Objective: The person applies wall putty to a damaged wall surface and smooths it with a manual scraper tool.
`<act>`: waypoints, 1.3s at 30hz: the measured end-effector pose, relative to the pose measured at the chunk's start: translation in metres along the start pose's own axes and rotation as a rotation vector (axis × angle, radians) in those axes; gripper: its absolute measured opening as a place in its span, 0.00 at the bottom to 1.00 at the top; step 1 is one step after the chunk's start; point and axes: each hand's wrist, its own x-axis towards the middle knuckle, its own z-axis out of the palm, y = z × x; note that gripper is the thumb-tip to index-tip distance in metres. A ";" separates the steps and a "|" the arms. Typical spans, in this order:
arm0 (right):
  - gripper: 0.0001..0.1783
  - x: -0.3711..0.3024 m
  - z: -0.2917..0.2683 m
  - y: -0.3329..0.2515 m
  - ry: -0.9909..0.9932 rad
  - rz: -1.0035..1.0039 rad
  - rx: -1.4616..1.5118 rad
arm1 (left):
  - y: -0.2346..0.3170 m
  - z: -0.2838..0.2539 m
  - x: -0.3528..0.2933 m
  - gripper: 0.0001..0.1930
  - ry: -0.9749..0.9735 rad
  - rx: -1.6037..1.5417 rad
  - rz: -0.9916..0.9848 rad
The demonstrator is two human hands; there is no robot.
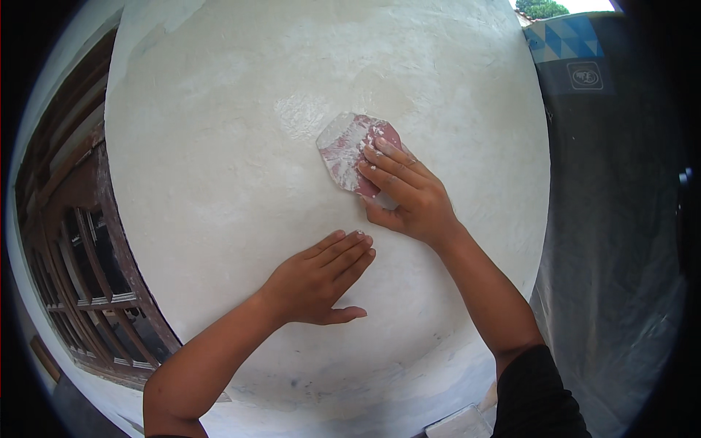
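- Here on my feed, the reddish flat scraper point(350, 155) sits against the pale wall point(212, 182), a little right of the middle of my view, its left part thick with white paste and crumbs of it showing near the fingertips.
- The right hand point(412, 191) has hold of it: fingers nearly straight and laid over the scraper's right side, thumb at the near edge, fingertips flecked with white. How hard it presses, I can't tell from here.
- Just left of and beyond the scraper, I catch a shiny wet-looking patch point(299, 115) on the wall.
- Now the left hand point(320, 277), nearer and to the left: it's open and flat, back toward me, fingers lying together and thumb spread off to the right. I see nothing in its grip, and I can't tell whether its palm meets the wall.
- The wall itself bulges through my lens, creamy and streaky, bluer and spottier at the near end.
- Far left I've got a brown wooden window point(106, 298) with dark panes.
- Over on the right hangs a dark grey sheet point(606, 219), blue and white triangles across its far end, with green foliage point(542, 9) peeking out beyond.
- Nearest me on the right, a black sleeve point(540, 398) covers the upper arm, beside a pale block point(460, 423).
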 end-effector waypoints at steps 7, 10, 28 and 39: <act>0.22 -0.094 -0.049 -0.041 0.061 0.204 0.037 | 0.008 -0.004 -0.009 0.44 -0.046 -0.122 -0.090; 0.20 -0.133 -0.075 -0.081 0.141 0.330 0.095 | 0.040 0.008 -0.017 0.45 0.032 -0.223 -0.179; 0.13 -0.272 -0.162 -0.286 0.022 1.619 0.852 | 0.381 0.071 -0.193 0.40 0.529 -1.388 -1.640; 0.13 -0.208 -0.201 -0.381 0.153 1.847 0.760 | 0.404 -0.010 -0.217 0.44 1.207 -1.987 -1.926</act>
